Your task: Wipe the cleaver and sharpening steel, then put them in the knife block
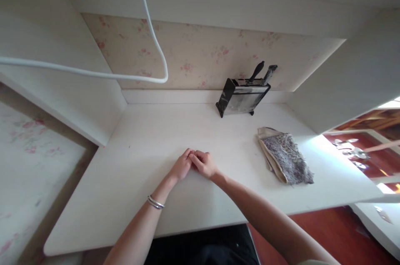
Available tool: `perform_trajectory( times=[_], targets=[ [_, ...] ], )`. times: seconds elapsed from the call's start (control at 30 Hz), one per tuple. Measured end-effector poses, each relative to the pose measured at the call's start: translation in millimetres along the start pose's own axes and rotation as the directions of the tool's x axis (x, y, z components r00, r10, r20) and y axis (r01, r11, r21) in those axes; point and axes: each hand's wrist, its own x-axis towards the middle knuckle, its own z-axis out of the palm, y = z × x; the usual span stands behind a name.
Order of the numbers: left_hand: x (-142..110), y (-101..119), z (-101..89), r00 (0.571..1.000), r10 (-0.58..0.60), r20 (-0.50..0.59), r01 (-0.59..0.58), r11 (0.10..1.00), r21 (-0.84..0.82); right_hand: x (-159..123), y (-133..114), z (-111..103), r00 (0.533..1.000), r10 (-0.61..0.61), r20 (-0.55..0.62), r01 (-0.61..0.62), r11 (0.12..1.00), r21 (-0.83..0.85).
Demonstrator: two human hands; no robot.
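Note:
My left hand [182, 166] and my right hand [204, 164] rest together on the white counter [150, 131], near its middle. Both have their fingers curled in, and the fingertips of one meet the other. I see nothing held in either; the insides of the palms are hidden. A silver bangle [155, 202] circles my left wrist. To the right of my right hand, apart from it, lies a folded grey patterned cloth [286, 156] with a beige edge.
A knife holder [243, 98] with black ends and dark handles sticking up stands at the back by the floral wall [187, 56]. A white cable [159, 48] hangs at the upper left. White side panels flank the counter, and a shelf runs above.

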Motion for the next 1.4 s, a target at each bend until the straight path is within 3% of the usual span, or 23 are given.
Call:
perform_trajectory(
  times=[0.13,0.33,0.5,0.7,0.83,0.97,1.1,1.13,1.2,1.23,1.33,1.4],
  targets=[
    [-5,2,5.6,0.998,-0.008,-0.055,0.009,1.000,0.018,-9,-2,-1,1.000,-0.011,0.001,0.011,0.999,-0.032],
    [-16,10,14.5,0.988,-0.013,-0.151,0.017,1.000,0.023,-31,-7,-5,0.981,-0.183,0.064,0.193,0.962,-0.195],
    [-17,12,23.0,0.968,-0.011,-0.251,0.070,0.972,0.227,-46,-5,-14,0.969,-0.228,0.100,0.247,0.926,-0.285],
    [-14,7,26.8,0.971,0.000,-0.238,0.082,0.937,0.338,-67,12,-44,0.979,-0.188,-0.079,0.150,0.925,-0.348],
    [-8,6,24.7,0.973,0.015,-0.232,0.071,0.930,0.359,-70,28,-74,0.988,-0.069,-0.137,0.017,0.935,-0.354],
    [-5,7,24.4,0.970,0.014,-0.243,0.077,0.929,0.362,-50,36,-126,0.978,0.096,-0.183,-0.146,0.946,-0.288],
    [-7,8,26.1,0.970,0.011,-0.242,0.080,0.929,0.361,2,31,-216,0.942,0.176,-0.287,-0.249,0.938,-0.242],
    [-8,8,26.5,0.970,0.018,-0.243,0.074,0.928,0.365,19,27,-242,0.925,0.178,-0.336,-0.266,0.935,-0.236],
    [-8,8,27.1,0.969,0.037,-0.245,0.059,0.926,0.372,55,17,-293,0.808,0.182,-0.560,-0.348,0.915,-0.205],
    [-9,8,27.2,0.968,0.046,-0.246,0.051,0.926,0.374,72,12,-316,0.770,0.160,-0.618,-0.354,0.913,-0.205],
    [-8,7,27.5,0.965,0.064,-0.253,0.037,0.926,0.377,117,1,-363,0.710,0.156,-0.686,-0.383,0.904,-0.190],
    [-8,6,27.4,0.963,0.075,-0.259,0.030,0.924,0.381,139,0,-376,0.729,0.224,-0.646,-0.438,0.879,-0.190]
  ],
)
